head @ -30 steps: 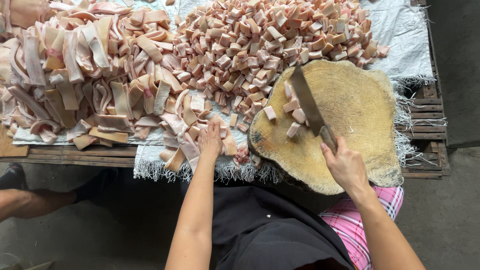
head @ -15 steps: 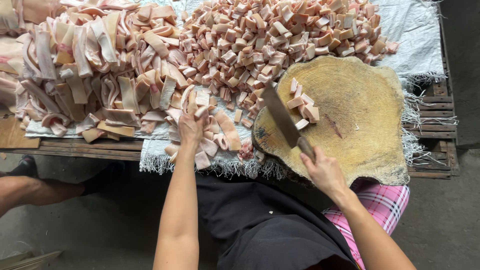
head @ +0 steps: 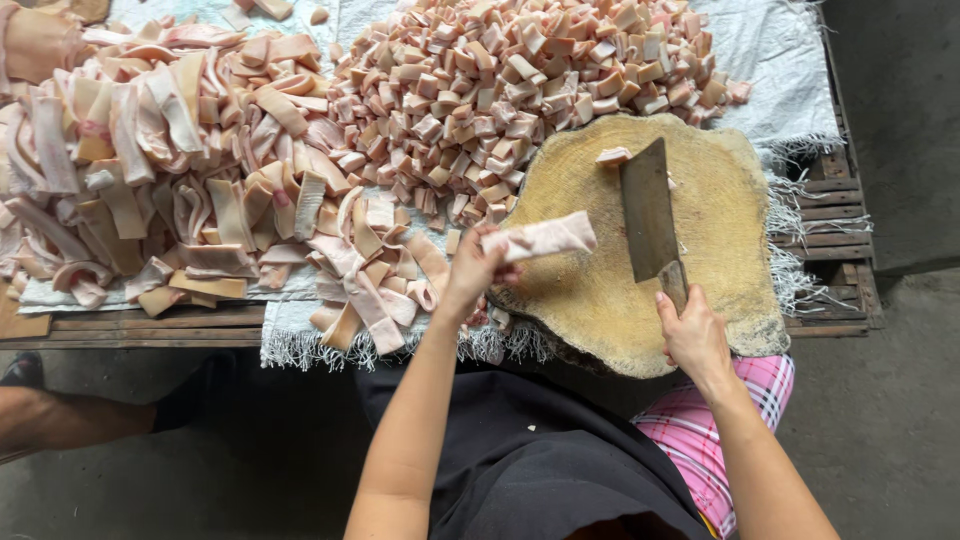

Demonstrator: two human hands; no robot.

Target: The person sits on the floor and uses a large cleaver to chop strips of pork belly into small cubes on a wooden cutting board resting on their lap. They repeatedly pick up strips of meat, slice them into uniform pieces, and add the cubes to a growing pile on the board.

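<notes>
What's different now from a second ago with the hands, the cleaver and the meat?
The left hand has taken a pale strip from the strip pile and lifted it toward the round wooden block. The cut cubes that lay on the block are mostly gone; one piece remains by the blade tip. The right hand still grips the cleaver, now pointing straighter away. Both piles are unchanged.

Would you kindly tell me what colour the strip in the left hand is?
The strip is pale pink and whitish, seen best in the head view.
</notes>
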